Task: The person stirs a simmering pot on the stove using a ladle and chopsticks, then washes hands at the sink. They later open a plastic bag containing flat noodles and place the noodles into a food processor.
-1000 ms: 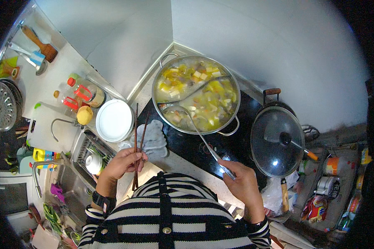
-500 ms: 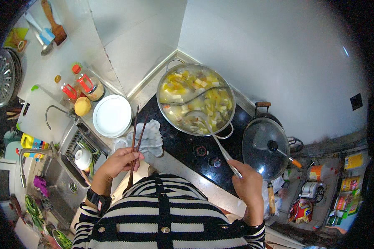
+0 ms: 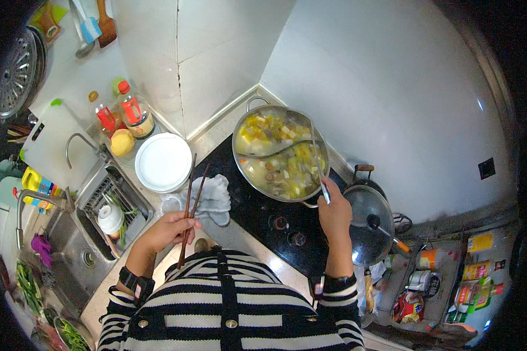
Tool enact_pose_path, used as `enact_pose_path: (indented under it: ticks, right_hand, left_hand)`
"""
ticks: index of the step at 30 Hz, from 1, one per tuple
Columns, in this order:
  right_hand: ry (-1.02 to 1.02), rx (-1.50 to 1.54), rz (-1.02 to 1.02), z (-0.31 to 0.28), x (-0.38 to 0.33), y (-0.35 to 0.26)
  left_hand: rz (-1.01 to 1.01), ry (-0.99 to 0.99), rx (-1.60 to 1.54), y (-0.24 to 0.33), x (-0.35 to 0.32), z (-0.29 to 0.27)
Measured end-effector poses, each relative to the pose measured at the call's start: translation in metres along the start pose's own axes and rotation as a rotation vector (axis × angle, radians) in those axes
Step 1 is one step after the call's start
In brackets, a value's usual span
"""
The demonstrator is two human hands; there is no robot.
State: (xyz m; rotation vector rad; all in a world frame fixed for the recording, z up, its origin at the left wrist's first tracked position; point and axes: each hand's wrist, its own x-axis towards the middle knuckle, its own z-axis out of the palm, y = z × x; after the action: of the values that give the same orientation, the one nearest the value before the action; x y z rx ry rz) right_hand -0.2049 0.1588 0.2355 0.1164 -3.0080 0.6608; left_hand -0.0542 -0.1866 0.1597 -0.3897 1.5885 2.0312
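Observation:
A wide steel pot (image 3: 238, 169), split by a curved divider (image 3: 281, 150), holds pale broth with tofu cubes and yellow-green leaves. My right hand (image 3: 335, 213) is closed round the handle of a metal ladle (image 3: 318, 155), just right of the pot. The ladle's shaft slants over the right side of the pot, its head near the far rim. A pair of dark brown chopsticks (image 3: 196, 197) stands upright in my closed left hand (image 3: 170, 231), in front of the counter. Beyond that hand lies a crumpled grey-white cloth (image 3: 214, 196).
The pot sits on a black cooktop (image 3: 257, 219) in the wall corner. A lidded wok (image 3: 366, 222) stands at its right. White plates (image 3: 163, 162), sauce bottles (image 3: 136, 111) and a yellow round item (image 3: 122, 142) are left, beyond a sink (image 3: 70, 266) with a dish rack (image 3: 129, 202).
My right hand has moved away from me toward the pot. The ladle's head has gone from the near compartment to the far right rim. My left hand still grips the chopsticks.

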Motion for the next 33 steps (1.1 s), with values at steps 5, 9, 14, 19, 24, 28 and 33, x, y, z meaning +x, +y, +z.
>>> enact_pose_path:
  ticks: [5, 9, 14, 19, 24, 28, 33]
  right_hand:
    - [-0.036, -0.178, 0.050, 0.019, 0.031, -0.006]
    - [-0.092, -0.192, 0.030, 0.027, 0.045, -0.001]
    - [-0.071, -0.125, -0.190, 0.038, 0.063, 0.012]
    - [-0.355, 0.292, 0.091, 0.031, 0.082, 0.006]
    - [-0.600, 0.693, 0.408, 0.005, 0.088, -0.013]
    - [-0.682, 0.856, 0.535, -0.004, 0.090, -0.021]
    - [-0.886, 1.053, 0.588, -0.009, 0.097, -0.017]
  left_hand:
    - [0.051, 0.008, -0.041, -0.005, -0.010, -0.007]
    - [0.063, 0.045, -0.094, -0.009, -0.017, -0.009]
    - [0.075, 0.070, -0.145, -0.011, -0.021, -0.014]
    - [0.086, 0.109, -0.150, -0.016, -0.021, -0.019]
    - [0.097, 0.149, -0.152, -0.021, -0.019, -0.020]
    - [0.104, 0.175, -0.158, -0.019, -0.019, -0.024]
    - [0.120, 0.212, -0.153, -0.014, -0.018, -0.022]
